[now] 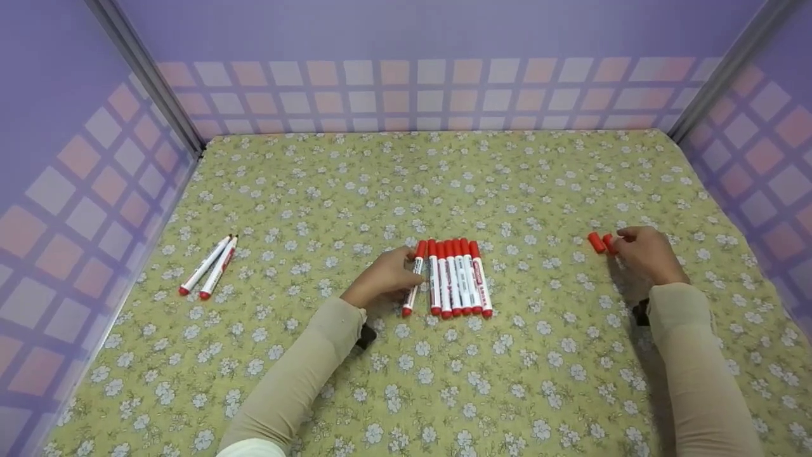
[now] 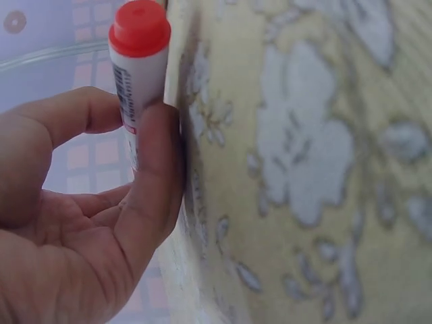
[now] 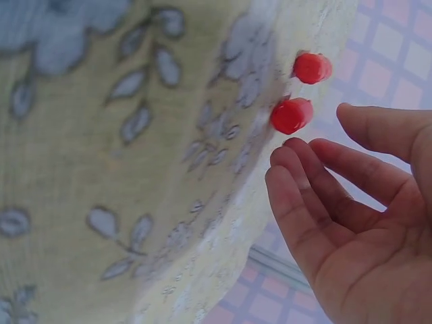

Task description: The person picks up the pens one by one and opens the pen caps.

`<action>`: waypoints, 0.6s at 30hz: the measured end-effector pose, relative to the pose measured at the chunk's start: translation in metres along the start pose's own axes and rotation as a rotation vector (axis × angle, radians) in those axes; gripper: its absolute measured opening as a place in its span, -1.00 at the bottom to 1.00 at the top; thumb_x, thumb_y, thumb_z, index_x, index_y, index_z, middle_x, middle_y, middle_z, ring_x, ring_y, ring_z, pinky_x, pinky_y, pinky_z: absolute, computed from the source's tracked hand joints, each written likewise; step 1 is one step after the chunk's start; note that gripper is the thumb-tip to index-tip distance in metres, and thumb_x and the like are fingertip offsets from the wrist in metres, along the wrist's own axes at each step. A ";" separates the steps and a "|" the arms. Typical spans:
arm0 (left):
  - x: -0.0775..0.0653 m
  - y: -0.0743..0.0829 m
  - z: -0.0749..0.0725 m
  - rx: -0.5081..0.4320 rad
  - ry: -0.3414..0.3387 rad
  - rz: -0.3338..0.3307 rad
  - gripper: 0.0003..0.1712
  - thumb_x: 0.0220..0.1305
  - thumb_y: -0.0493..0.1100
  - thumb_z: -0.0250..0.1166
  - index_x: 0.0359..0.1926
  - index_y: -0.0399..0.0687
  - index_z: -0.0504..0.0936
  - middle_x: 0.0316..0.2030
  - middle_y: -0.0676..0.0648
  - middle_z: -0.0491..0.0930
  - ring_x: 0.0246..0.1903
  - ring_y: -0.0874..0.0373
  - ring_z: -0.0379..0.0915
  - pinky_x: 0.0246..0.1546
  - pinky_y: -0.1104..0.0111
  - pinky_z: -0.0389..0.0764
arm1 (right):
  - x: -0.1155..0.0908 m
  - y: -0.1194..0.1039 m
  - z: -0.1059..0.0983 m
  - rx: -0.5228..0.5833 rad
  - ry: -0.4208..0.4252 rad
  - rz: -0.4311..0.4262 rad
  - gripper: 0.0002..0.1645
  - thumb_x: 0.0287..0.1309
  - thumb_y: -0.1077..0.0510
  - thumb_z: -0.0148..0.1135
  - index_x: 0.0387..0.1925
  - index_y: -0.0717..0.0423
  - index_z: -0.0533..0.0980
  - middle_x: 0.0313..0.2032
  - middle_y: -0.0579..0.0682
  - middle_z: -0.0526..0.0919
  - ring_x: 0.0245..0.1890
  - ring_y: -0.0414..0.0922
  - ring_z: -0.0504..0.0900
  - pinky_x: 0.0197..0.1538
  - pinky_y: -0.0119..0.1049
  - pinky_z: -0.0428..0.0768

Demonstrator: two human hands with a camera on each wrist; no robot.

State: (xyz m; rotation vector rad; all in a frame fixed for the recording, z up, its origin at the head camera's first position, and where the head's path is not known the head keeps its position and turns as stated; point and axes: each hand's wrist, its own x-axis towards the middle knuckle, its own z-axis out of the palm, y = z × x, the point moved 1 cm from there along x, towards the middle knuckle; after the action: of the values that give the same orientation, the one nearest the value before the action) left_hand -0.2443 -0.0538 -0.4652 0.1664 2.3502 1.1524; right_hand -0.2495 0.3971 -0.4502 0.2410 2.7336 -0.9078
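My left hand [image 1: 390, 276] pinches a white marker [image 1: 411, 298] with a red cap between thumb and fingers. In the left wrist view the red end of this marker [image 2: 140, 30] points up, close along the cloth. Just right of it lies a row of several capped red markers [image 1: 457, 276], side by side. Over on the right, two loose red marker caps [image 1: 596, 242] lie on the cloth. My right hand [image 1: 650, 254] is beside the nearer cap [image 3: 291, 116], its fingers loosely bent with a gap to the thumb and nothing between them.
Two uncapped markers [image 1: 212, 266] with dark tips lie together at the left. A yellow-green flowered cloth [image 1: 393, 184] covers the table. Purple walls [image 1: 444, 38] with a checked band close in the back and both sides.
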 end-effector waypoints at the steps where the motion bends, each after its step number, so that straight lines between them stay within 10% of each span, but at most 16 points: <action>1: 0.000 -0.001 -0.001 -0.002 -0.005 -0.003 -0.35 0.21 -0.13 0.24 0.31 -0.14 0.32 -0.10 -0.15 0.51 -0.43 0.15 0.42 -0.48 0.34 0.49 | 0.000 -0.002 0.000 -0.002 -0.004 -0.008 -0.28 0.44 -0.08 -0.21 0.40 0.34 0.14 0.27 0.45 0.31 -0.08 0.13 0.51 -0.23 -0.15 0.52; 18: -0.007 -0.001 -0.011 -0.053 0.019 0.081 -0.39 0.28 -0.23 0.09 0.37 0.09 0.33 -0.24 -0.08 0.48 -0.52 0.16 0.24 -0.51 0.35 0.33 | -0.002 -0.034 0.003 -0.070 0.027 -0.157 -0.31 0.45 -0.06 -0.18 0.37 0.36 0.19 0.20 0.45 0.37 0.12 0.30 0.44 0.00 0.10 0.53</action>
State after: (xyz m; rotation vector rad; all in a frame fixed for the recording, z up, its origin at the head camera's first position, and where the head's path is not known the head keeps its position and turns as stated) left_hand -0.2440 -0.0646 -0.4575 0.2349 2.3464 1.2585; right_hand -0.2555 0.3682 -0.4324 0.0260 2.8347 -0.8508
